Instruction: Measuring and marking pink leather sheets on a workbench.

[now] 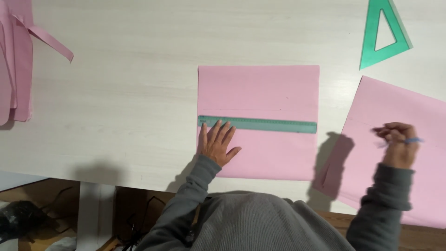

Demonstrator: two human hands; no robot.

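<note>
I am pressing my flat, open left hand (217, 145) on the green ruler (258, 124) lying crosswise over the pink sheet (259, 93), while my right hand (398, 144), well right of the ruler, is gripping what looks like a blurred pen (411, 140).

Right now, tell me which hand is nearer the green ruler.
Left. The left hand lies flat on the pink sheet, fingertips touching the green ruler. The right hand, gripping a blurred pen, is well off past the ruler's right end.
</note>
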